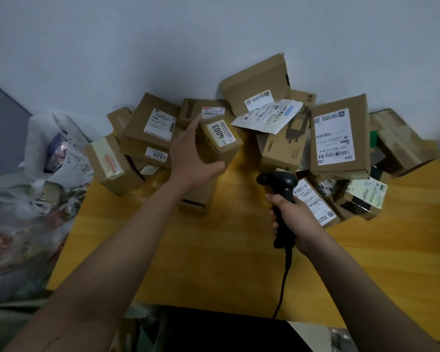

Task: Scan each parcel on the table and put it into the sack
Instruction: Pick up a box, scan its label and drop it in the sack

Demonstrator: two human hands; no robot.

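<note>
Standing tilted among the boxes at the desk's point(214, 250) far side, the "4003" parcel point(220, 141) runs lengthwise toward the wall, label up, grasped by the outstretched left hand point(192, 158), while the right hand point(294, 219) clenches the scanner point(281, 189), muzzle aimed leftward.

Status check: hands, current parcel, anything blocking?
Left hand grips the 4003 parcel, label up. Right hand holds the scanner, aimed toward the pile. Sack at left, path open.
</note>
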